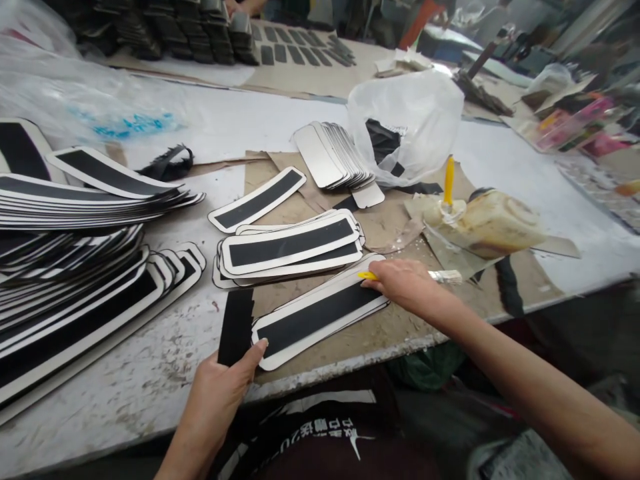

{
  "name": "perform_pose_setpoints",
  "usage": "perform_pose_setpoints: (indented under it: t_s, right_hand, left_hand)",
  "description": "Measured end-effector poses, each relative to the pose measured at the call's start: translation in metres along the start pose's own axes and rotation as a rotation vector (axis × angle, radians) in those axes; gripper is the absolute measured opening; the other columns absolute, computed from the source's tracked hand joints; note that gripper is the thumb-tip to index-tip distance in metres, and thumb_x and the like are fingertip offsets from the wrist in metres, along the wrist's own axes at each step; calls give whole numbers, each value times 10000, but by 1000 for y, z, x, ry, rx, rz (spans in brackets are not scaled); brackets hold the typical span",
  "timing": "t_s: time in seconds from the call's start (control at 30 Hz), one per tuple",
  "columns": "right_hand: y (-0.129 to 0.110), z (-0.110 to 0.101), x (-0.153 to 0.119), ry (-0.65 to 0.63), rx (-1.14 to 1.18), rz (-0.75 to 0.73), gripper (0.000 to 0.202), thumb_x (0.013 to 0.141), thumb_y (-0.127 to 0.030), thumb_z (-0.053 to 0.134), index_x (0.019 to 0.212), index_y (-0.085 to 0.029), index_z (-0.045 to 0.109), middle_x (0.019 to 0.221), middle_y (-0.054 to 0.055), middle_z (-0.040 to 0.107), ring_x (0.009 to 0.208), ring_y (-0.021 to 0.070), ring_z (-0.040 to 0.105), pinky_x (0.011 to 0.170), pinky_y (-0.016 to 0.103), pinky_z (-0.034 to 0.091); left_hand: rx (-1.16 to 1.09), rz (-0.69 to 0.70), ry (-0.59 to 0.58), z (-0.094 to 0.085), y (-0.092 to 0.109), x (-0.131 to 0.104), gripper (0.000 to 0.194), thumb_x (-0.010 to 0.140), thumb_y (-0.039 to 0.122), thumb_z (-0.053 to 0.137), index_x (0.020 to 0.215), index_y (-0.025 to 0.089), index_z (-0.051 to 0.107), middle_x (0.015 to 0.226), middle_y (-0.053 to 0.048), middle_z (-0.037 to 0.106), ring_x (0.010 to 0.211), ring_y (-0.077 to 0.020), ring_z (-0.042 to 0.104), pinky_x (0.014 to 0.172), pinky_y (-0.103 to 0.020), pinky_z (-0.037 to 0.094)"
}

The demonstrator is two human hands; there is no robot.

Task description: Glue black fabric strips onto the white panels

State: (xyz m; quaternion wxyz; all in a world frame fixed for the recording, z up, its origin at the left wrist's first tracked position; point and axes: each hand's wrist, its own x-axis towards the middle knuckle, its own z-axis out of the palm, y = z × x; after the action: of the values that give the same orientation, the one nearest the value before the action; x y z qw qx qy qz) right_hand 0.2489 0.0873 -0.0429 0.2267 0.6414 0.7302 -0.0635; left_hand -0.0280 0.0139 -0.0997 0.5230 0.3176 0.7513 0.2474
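Observation:
My left hand (225, 383) is at the near left end of a white-edged black strip (320, 315), thumb on its corner; the other fingers are mostly hidden. A plain black piece (236, 325) extends from beside that hand. More white-edged pieces lie under the strip. My right hand (404, 285) is closed round a brush (445, 276) over the strip's right end. The brush's yellow handle pokes out on the left and its pale bristles on the right. Just beyond, similar strips (290, 248) form a small pile, with a single strip (257, 199) behind.
Tall stacks of strips (75, 300) fill the left. Fanned white pieces (330, 157) lie beside a clear plastic bag (410, 127). A yellow-handled tool (449, 183) stands by a glue-stained container (505, 223) at right. The table's front edge (345, 371) runs close to me.

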Motion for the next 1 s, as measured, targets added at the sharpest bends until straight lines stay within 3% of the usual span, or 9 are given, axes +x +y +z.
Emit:
perform_pose_setpoints:
  t_s: [0.37,0.5,0.67,0.8,1.0]
  right_hand:
    - [15,14,15,-40,63,-14,434,822,-580,461,905,-192,637,893,123,694,837,255,645,664,301,428]
    - [26,15,6,26,87,8,408,895,-508,368,913,-184,616,897,113,684,848,232,632,681,281,404]
    - [37,18,-17,205,361,35,350,938,-405,320,892,-170,576,801,76,668,722,178,608,644,247,366]
    - [30,24,-27,249,387,122,296,937,-350,333,896,-169,564,779,71,662,694,179,599,635,251,351]
    - [17,31,-25,247,346,138,270,887,-417,426,871,-189,571,816,71,665,730,195,595,627,257,340]
  left_hand:
    - [58,33,-20,-1,-6,4,477,617,530,676,388,201,416,340,28,406,371,-110,356,422,-255,275]
    - [57,41,-2,-1,-9,5,479,616,535,678,388,202,419,342,28,411,373,-114,359,424,-257,275]
    - [30,51,-17,0,-3,2,490,610,527,681,367,206,401,323,33,388,374,-112,362,443,-258,287]
    - [24,38,-3,2,1,0,463,594,523,680,381,211,412,316,36,388,349,-108,341,415,-256,260]
    - [43,88,9,2,2,-3,447,621,503,660,389,212,411,315,37,390,348,-104,336,407,-249,269]
